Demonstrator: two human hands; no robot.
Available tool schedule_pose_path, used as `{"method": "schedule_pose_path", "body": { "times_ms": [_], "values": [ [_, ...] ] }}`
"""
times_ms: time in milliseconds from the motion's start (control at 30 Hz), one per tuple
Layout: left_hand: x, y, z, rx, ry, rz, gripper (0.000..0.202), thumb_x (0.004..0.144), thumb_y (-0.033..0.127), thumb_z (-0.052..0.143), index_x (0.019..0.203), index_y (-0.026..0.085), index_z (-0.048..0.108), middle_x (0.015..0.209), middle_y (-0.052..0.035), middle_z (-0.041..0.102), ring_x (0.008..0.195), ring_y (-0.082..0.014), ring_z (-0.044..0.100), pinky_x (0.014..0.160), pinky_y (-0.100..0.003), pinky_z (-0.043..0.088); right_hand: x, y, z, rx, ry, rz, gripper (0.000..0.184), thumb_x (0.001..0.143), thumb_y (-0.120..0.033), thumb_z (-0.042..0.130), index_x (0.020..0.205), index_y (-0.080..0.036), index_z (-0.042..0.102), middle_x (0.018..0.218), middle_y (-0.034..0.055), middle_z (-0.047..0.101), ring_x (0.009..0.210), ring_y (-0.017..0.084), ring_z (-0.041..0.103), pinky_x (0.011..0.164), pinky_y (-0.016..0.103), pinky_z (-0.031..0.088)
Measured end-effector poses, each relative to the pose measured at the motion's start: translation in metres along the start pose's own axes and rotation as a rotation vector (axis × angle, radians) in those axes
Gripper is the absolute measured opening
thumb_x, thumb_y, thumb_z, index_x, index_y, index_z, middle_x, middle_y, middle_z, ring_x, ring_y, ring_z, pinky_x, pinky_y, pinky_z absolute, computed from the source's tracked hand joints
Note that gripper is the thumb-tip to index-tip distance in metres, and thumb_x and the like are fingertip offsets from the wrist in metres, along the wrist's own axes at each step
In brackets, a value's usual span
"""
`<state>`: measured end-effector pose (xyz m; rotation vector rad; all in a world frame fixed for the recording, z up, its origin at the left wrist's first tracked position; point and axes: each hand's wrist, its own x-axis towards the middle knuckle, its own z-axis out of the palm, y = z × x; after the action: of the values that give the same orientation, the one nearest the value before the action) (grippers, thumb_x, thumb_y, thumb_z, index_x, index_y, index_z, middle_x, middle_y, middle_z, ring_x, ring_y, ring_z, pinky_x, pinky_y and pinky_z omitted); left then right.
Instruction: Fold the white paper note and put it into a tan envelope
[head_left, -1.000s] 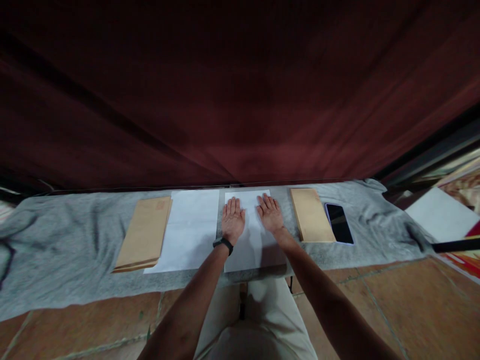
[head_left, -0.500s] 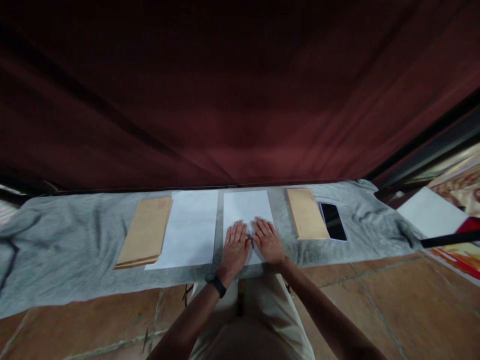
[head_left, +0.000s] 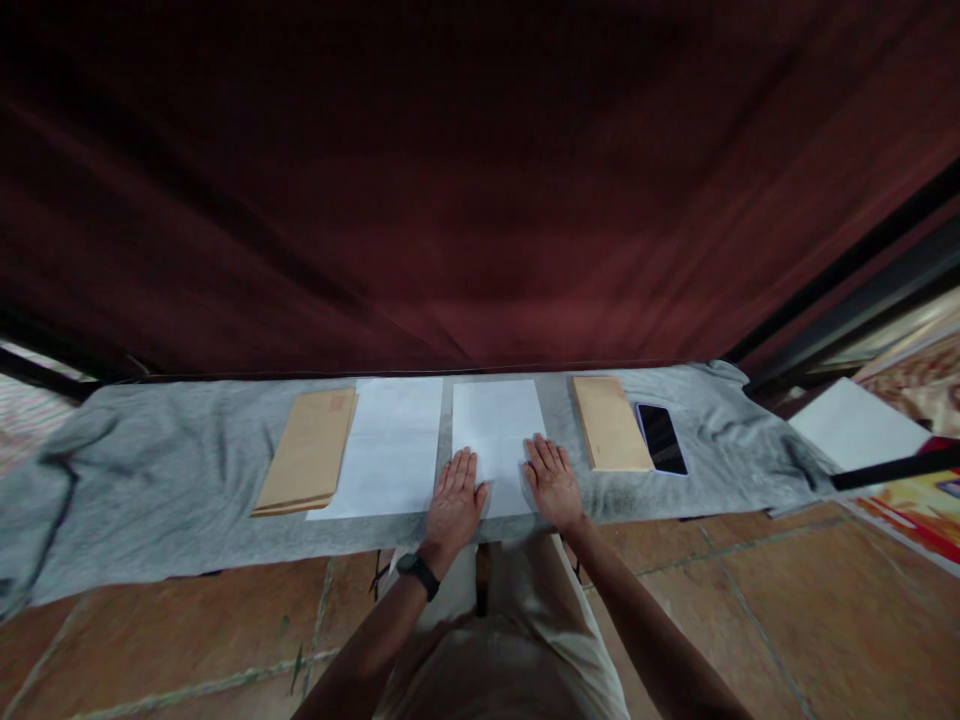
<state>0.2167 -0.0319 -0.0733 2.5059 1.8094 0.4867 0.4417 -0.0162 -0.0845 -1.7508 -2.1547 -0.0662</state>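
A white sheet of paper lies in front of me on a grey cloth, with a faint crease across its middle. My left hand rests flat on its left edge, fingers stretched out, a dark watch on the wrist. Flat on the right edge lies my right hand, its fingers slightly spread. To the left is more white paper, partly under a stack of brown envelopes. Right of my right hand sits another brown envelope stack, beside a phone with a dark screen.
The grey cloth covers a long narrow surface. A dark red curtain hangs behind it. At the far right are a white sheet and a colourful printed sheet. Brown floor tiles show below.
My hands have moved apart, from close together at the middle of the sheet out to its left and right edges. The view has shifted slightly.
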Motion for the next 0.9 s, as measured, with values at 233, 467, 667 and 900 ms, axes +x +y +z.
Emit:
{"method": "schedule_pose_path", "body": {
  "times_ms": [233, 467, 667, 900],
  "values": [
    [-0.005, 0.026, -0.006, -0.022, -0.009, 0.14, 0.055, 0.101, 0.029, 0.036, 0.154, 0.012, 0.038, 0.159, -0.0139, 0.042, 0.151, -0.0249, 0.032, 0.125, -0.049, 0.029, -0.009, -0.007, -0.005, -0.004, 0.021, 0.023, 0.052, 0.106, -0.034, 0.035, 0.153, -0.013, 0.043, 0.157, 0.0147, 0.045, 0.147, 0.028, 0.039, 0.12, 0.051, 0.031],
    [-0.029, 0.043, -0.005, -0.048, -0.129, 0.285, 0.057, 0.102, 0.043, 0.042, 0.151, 0.013, 0.043, 0.16, -0.013, 0.04, 0.152, -0.0243, 0.03, 0.127, -0.046, 0.023, -0.027, -0.032, -0.009, 0.036, -0.091, -0.086, 0.049, 0.108, -0.034, 0.032, 0.151, -0.016, 0.047, 0.159, 0.0109, 0.043, 0.148, 0.024, 0.038, 0.122, 0.044, 0.029],
    [-0.031, 0.026, -0.013, -0.058, -0.176, 0.338, 0.06, 0.101, 0.046, 0.046, 0.154, 0.017, 0.04, 0.163, -0.0108, 0.036, 0.154, -0.0223, 0.024, 0.128, -0.045, 0.02, -0.031, -0.024, -0.01, 0.037, -0.085, -0.101, 0.051, 0.107, -0.033, 0.034, 0.153, -0.016, 0.044, 0.159, 0.0129, 0.042, 0.148, 0.027, 0.039, 0.121, 0.047, 0.03],
    [-0.038, 0.02, -0.016, -0.025, -0.161, 0.359, 0.061, 0.102, 0.041, 0.045, 0.157, 0.017, 0.033, 0.166, -0.0108, 0.029, 0.156, -0.0232, 0.018, 0.128, -0.045, 0.018, -0.044, -0.002, -0.012, 0.021, -0.047, -0.077, 0.052, 0.106, -0.035, 0.032, 0.154, -0.018, 0.043, 0.158, 0.0118, 0.043, 0.147, 0.028, 0.039, 0.123, 0.046, 0.025]
  ]
}}
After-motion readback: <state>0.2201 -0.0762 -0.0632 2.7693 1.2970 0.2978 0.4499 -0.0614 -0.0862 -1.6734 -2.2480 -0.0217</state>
